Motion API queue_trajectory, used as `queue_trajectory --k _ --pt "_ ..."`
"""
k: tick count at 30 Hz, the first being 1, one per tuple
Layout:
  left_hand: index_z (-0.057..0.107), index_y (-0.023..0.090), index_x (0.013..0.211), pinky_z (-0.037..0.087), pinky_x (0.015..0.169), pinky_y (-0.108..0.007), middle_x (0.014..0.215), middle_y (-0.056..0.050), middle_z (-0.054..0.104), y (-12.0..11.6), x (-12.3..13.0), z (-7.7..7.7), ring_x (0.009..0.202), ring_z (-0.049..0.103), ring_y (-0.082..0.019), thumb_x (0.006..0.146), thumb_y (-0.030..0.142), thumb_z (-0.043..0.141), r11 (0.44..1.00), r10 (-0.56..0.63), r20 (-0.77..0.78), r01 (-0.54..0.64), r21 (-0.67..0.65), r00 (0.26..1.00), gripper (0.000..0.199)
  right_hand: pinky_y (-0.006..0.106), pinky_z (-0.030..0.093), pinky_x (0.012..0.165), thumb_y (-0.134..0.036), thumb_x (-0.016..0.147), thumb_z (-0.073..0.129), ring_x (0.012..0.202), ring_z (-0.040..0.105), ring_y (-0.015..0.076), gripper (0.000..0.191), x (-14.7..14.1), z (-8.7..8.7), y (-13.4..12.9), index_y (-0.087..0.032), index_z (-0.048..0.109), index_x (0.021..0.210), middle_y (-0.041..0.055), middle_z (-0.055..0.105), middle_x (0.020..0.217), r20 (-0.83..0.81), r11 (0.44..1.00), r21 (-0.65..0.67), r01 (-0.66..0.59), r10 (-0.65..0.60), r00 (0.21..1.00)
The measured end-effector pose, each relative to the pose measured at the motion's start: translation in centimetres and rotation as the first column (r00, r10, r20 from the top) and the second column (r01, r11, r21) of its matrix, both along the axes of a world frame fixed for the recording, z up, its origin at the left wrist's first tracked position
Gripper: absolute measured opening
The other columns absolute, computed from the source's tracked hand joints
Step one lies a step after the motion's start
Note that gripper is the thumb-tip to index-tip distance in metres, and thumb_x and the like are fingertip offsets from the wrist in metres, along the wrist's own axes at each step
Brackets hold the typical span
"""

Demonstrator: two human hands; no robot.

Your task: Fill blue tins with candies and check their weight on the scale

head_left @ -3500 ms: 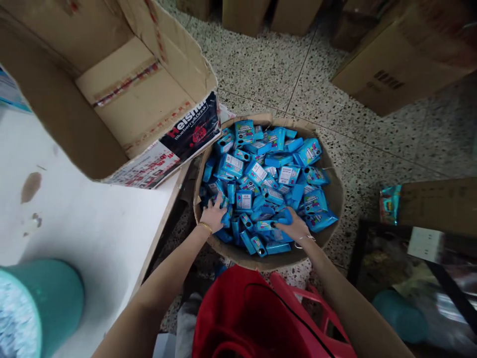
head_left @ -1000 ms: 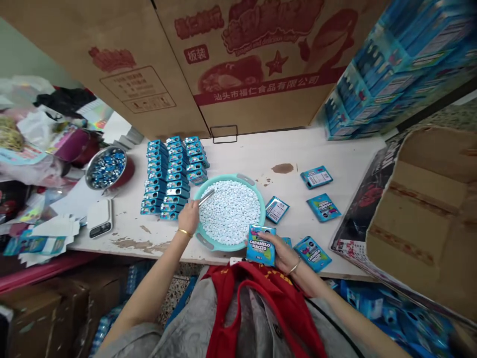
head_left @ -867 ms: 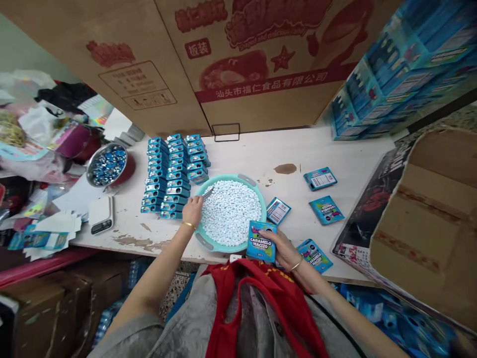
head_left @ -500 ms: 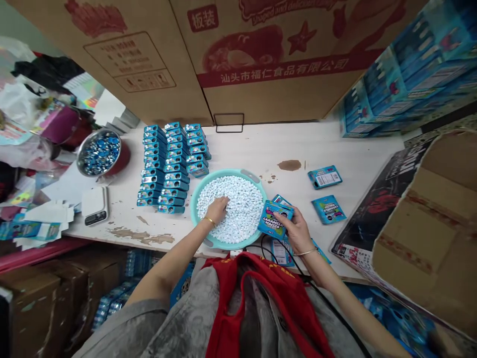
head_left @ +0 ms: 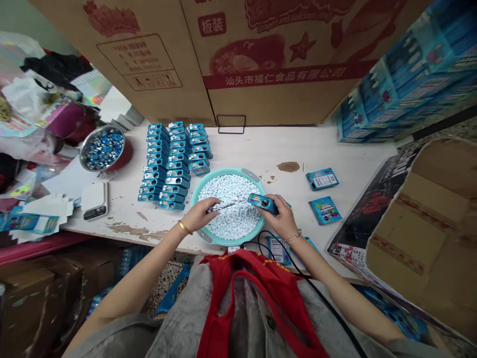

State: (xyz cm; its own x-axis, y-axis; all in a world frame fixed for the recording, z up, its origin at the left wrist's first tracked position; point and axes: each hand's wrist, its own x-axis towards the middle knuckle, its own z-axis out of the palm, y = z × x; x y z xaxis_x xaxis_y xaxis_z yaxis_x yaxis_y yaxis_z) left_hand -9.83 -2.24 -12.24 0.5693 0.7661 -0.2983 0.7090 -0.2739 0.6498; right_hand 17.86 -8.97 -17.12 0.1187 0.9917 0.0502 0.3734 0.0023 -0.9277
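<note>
My right hand [head_left: 281, 219] is wrapped round a small blue candy box [head_left: 263, 203], its narrow side with a round dark hole turned up. The box is held over the right side of a turquoise basin [head_left: 197, 229] full of small white candies [head_left: 234, 224]. Over the basin's left side is my left hand [head_left: 203, 214], thumb and fingers closed among the candies. From its fingertips a thin dark edge runs toward the box, with candies along it; what the fingers grip cannot be made out. Flat blue packets lie partly hidden under my right forearm.
Rows of blue boxes [head_left: 171, 171] stand left of the basin. Farther left are a metal bowl [head_left: 106, 149] of wrapped candies and a white scale [head_left: 95, 200]. Two blue packs [head_left: 325, 210] lie right. Large cartons [head_left: 268, 107] line the back; an open carton [head_left: 417, 219] stands right.
My left hand has drawn back leftward from the candies, fingers now closed. My right hand has moved left over the basin and turned the box from its front face to its holed narrow side.
</note>
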Motion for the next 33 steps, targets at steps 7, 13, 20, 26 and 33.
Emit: queue_trajectory --k 7,13,20,26,33 --pt "0.055 0.021 0.112 0.044 0.090 -0.031 0.107 -0.006 0.062 0.6 2.2 5.6 0.101 0.058 -0.021 0.084 0.024 0.050 0.967 -0.231 -0.197 0.247 0.058 0.953 0.029 0.045 0.045 0.092 -0.022 0.077 0.055 0.105 0.055 0.0270 0.035 -2.1 0.0 1.0 -0.025 0.055 0.112 0.0092 0.060 0.108 0.178 0.967 0.119 -0.226 0.203 0.963" --pt "0.053 0.020 0.113 0.047 0.074 -0.034 0.101 -0.008 0.059 0.0 5.8 9.5 0.079 0.061 -0.022 0.083 0.007 0.042 0.923 -0.256 -0.551 0.370 0.103 0.794 0.034 0.045 0.045 0.092 -0.014 0.075 0.051 0.105 0.054 0.0275 0.041 -2.7 -0.5 0.8 -0.022 0.053 0.116 0.0105 0.060 0.109 0.272 0.946 0.163 -0.281 0.231 0.934" --pt "0.054 0.016 0.108 0.048 0.057 -0.031 0.098 -0.010 0.056 -1.1 8.6 11.7 0.071 0.063 -0.020 0.091 0.013 0.035 0.865 -0.265 -0.669 0.478 0.153 0.694 0.026 0.046 0.047 0.088 -0.011 0.075 0.051 0.101 0.055 0.0285 0.044 -2.7 -1.2 1.0 -0.022 0.052 0.117 0.0105 0.061 0.107 0.322 0.932 0.194 -0.305 0.233 0.918" --pt "0.055 0.022 0.111 0.048 0.061 -0.027 0.116 -0.007 0.052 0.0 4.9 9.3 0.078 0.062 -0.016 0.089 0.014 0.042 0.876 -0.255 -0.570 0.436 0.206 0.781 0.026 0.047 0.048 0.086 -0.014 0.077 0.054 0.100 0.057 0.0287 0.039 -2.2 -1.6 1.2 -0.022 0.053 0.115 0.0107 0.062 0.106 0.300 0.943 0.209 -0.261 0.192 0.934" --pt "0.057 0.019 0.110 0.047 0.079 -0.030 0.104 -0.008 0.058 1.3 -1.9 -1.0 0.096 0.058 -0.020 0.085 0.012 0.044 0.986 -0.126 -0.517 0.165 0.030 0.847 0.029 0.042 0.050 0.081 -0.028 0.081 0.060 0.093 0.059 0.0250 0.033 0.2 -0.4 0.9 -0.022 0.053 0.112 0.0087 0.060 0.099 0.222 0.980 0.187 -0.066 0.023 0.975"
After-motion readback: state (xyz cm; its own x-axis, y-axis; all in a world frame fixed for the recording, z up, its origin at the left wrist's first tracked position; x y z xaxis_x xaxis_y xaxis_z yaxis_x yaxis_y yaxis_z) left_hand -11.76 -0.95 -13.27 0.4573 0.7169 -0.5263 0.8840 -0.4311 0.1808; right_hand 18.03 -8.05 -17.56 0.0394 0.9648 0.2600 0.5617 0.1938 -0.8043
